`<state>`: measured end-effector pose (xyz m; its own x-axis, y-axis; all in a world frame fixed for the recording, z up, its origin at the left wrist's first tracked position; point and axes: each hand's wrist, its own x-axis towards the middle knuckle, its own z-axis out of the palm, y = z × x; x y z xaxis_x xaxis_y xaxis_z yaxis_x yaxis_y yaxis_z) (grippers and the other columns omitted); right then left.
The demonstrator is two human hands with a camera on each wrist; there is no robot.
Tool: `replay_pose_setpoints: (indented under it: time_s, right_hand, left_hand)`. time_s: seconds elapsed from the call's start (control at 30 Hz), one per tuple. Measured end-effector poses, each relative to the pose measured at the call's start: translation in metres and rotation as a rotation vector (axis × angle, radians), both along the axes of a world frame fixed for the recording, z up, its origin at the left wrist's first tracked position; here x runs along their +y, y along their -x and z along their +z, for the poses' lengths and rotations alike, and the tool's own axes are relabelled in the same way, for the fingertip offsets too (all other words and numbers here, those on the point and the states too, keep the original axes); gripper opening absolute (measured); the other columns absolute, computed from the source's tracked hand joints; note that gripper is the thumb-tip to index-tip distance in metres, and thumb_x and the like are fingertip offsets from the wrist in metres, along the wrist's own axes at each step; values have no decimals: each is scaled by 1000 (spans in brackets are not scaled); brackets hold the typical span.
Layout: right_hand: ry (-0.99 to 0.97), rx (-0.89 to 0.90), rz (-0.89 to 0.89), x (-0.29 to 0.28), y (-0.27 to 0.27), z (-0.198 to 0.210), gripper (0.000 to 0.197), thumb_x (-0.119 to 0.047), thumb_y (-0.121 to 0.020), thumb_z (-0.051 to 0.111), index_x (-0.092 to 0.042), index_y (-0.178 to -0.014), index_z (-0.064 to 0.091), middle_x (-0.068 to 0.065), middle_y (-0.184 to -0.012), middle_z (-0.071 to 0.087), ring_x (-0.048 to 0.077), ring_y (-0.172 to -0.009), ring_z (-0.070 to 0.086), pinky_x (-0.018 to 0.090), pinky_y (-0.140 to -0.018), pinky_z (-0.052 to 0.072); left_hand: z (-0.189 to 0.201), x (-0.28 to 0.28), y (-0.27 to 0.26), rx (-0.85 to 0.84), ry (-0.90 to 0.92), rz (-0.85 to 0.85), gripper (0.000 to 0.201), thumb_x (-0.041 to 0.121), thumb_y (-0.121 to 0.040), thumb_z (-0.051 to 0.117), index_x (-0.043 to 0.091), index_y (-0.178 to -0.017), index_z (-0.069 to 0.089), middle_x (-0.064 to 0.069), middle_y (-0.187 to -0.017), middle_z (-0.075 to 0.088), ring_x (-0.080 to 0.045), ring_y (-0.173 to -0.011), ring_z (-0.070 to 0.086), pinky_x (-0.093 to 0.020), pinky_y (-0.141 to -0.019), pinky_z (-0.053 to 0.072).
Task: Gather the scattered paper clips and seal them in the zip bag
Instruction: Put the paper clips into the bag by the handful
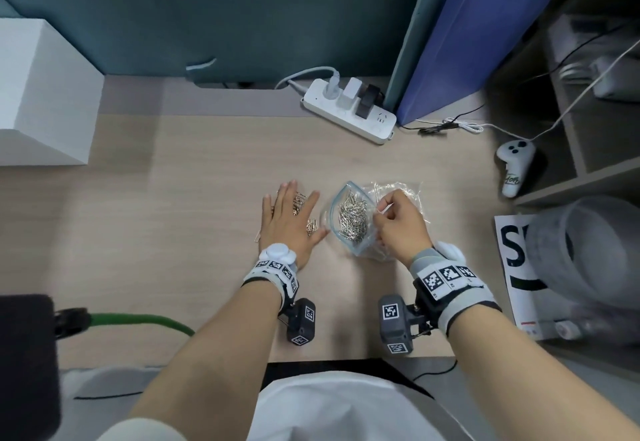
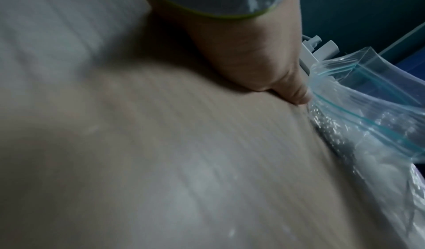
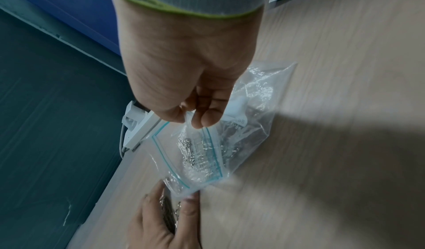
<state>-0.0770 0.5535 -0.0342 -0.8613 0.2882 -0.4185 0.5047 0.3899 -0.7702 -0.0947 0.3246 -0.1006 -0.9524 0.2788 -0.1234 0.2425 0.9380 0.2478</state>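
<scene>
Left hand (image 2: 253, 56) flat on desk (image 2: 161, 162), thumb touching zip bag (image 2: 368, 125)

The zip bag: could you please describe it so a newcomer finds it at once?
On the wooden desk, look in front of the white power strip. The zip bag is clear plastic, pinched by the right hand; its blue-edged open mouth shows silver paper clips inside.

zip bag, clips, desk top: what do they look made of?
Zip bag: thin clear plastic film, glossy and crinkled, with a teal zip strip. Paper clips: look like silvery metal wire, shiny glints. Desk: pale wood-grain surface, matte; probably laminate, though it could be real wood.
</scene>
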Motion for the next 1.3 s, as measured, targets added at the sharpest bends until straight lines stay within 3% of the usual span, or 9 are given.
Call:
replay_pose_setpoints:
  time_s: [0.13,0.37,0.53,0.6,0.7,0.8,0.93,1.03,1.3]
  right_hand:
    - [24,-4,-11,-2,-1,-1,17,-23,-81,63,-37,-79,54,4,-68,56,28,-56,55,59,-62,55]
    - [79,-1,-36,-10,-3,4,32,-11,-88,63,-39,-75,54,4,-66,52,27,-53,55,51,-56,53]
    - [83,-19,-48,-15,-5,2,34,-6,-89,61,-37,-75,54,7,-69,53,26,-53,56,42,-56,48]
    - [86,-30,-46,-20,-5,4,27,-5,-89,61,-30,-80,54,10,-71,55,26,-53,56,40,-56,48]
    - [98,-40,-34,-27,-5,8,22,-9,-84,59,-30,-82,54,14,-72,59,28,-54,57,40,-58,48]
    - [92,-51,-25,-32,-2,4,19,-19,-77,57,-37,-80,53,13,-70,61,29,-55,59,46,-60,53]
    - [107,-59,-20,-36,-1,6,24,-14,-82,58,-37,-78,53,9,-68,59,27,-53,59,44,-59,52]
    - [104,-71,-16,-40,-1,6,20,-21,-79,56,-40,-81,50,10,-70,61,28,-58,60,46,-62,54]
    - [82,-167,-15,-41,-2,1,20,-23,-83,59,-31,-88,40,12,-74,62,28,-60,53,40,-63,46]
  left_hand:
    - [-1,5,12,133,-123,61,37,50,-96,52,34,-129,54,-2,-141,47,-27,-131,42,-44,-113,31]
    - [-4,-4,13,115,-82,118,10,28,-98,53,27,-108,56,4,-116,55,-28,-103,48,-43,-87,43]
    - [7,-23,4,34,-29,82,6,27,-98,53,26,-104,54,4,-112,54,-28,-101,51,-40,-83,43]
    - [18,-35,-1,18,-23,73,20,44,-95,56,30,-109,54,8,-119,52,-25,-109,50,-38,-88,42]
    - [39,-51,-11,-26,28,115,61,71,-76,62,43,-128,49,6,-143,40,-21,-129,39,-42,-102,39]
    - [44,-63,-13,-121,72,127,80,78,-68,66,51,-139,41,4,-151,33,-23,-134,37,-44,-101,40]
    - [44,-65,-9,-174,-1,127,55,50,-80,76,45,-130,53,5,-136,46,-25,-122,44,-38,-87,48]
    - [40,-62,-6,-179,-69,134,38,30,-85,77,33,-119,61,2,-120,50,-23,-110,47,-31,-75,45]
    - [44,-53,0,-195,-121,147,13,13,-90,69,18,-98,61,-3,-97,54,-27,-84,53,-28,-66,37]
